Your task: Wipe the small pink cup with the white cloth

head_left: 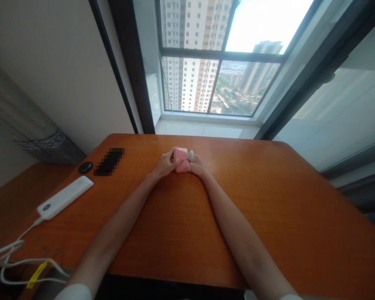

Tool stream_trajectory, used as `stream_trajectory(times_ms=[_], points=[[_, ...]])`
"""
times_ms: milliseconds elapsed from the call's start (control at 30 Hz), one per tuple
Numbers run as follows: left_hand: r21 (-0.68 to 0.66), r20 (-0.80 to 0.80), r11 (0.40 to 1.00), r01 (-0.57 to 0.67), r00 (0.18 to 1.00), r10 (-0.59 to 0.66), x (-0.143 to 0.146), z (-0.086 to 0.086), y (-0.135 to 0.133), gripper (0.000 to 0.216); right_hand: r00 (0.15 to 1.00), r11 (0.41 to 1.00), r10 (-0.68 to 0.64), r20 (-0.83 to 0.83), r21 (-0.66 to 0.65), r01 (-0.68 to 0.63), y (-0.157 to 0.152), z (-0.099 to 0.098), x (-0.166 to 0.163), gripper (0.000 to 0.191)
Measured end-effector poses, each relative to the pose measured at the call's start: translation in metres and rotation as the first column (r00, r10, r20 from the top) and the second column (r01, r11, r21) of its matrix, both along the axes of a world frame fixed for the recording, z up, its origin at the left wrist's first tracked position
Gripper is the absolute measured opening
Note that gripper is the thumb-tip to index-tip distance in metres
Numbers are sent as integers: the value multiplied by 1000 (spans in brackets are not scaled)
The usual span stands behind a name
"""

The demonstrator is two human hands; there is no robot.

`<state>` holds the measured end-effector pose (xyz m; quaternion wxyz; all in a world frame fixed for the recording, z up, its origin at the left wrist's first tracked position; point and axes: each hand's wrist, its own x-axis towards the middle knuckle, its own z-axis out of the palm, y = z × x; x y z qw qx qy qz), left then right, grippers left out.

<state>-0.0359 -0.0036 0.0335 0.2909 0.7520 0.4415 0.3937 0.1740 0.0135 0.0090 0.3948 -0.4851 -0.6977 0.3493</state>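
At the far middle of the desk, my left hand [168,162] is closed around a small pink box [181,160], with the thumb across its near side. My right hand [199,166] is closed at the box's right side. A small light grey rounded piece [191,155] shows between the box and my right fingers, which seem to grip it. Its kind is too small to tell, and most of the right fingers are hidden. Whether the grey piece is joined to the box cannot be seen.
On the left of the wooden desk [162,233] lie a white power strip [65,198] with a cable [28,261], a round black object [85,167] and a blurred-out dark object [109,161]. A window [220,54] stands behind the far edge; a curtain [46,129] hangs at left.
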Motion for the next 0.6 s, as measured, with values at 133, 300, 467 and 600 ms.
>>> stream_trajectory(times_ms=[133, 300, 467, 600], points=[[-79, 6, 996, -30, 1000, 31, -2, -5, 5, 68, 1000, 1000, 4, 3, -4, -4, 0, 0, 1, 28], [-98, 10, 995, -18, 1000, 19, -3, -3, 10, 64, 1000, 1000, 4, 0, -1, -4, 0, -1, 1, 30], [-179, 54, 984, 3, 999, 7, -1, 3, 10, 69, 1000, 1000, 4, -7, -17, -5, -1, 1, 1, 31], [-195, 107, 980, 41, 994, -21, 1, 2, 15, 74, 1000, 1000, 7, -13, -25, -8, -2, 2, 0, 31]])
